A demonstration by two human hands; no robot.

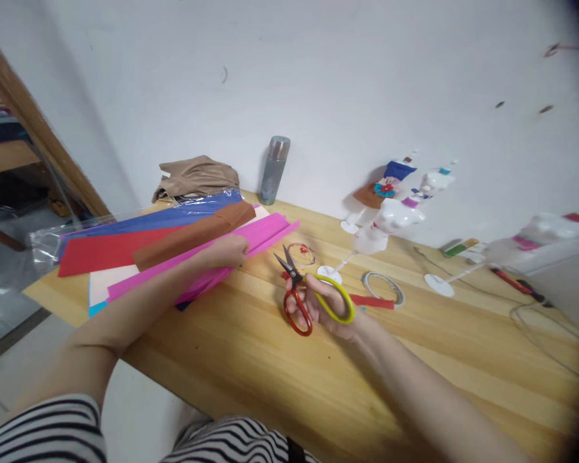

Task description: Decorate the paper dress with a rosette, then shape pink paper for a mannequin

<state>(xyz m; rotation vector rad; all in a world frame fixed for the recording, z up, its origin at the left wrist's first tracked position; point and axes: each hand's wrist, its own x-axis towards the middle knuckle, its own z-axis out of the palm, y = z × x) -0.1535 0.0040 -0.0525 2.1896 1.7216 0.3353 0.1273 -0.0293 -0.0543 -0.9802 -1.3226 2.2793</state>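
In my right hand (325,308) is a pair of scissors (293,276) with one red and one yellow handle loop, held above the table. The blades stand apart and point up and to the left, with nothing visible between them. My left hand (229,251) is closed at the near edge of a bright pink sheet (270,233), its fingertips partly hidden. Under and behind the pink sheet lie a brown sheet (197,231), a red sheet (106,247) and a blue sheet (174,215), some in clear plastic.
Small white dress forms (393,215) on stands are at the right, one in a blue and brown outfit. A tape roll (399,289) and red strip (374,301) lie near them. Behind are a grey flask (274,172) and beige cloth (200,177). A cable (468,283) crosses the table's right.
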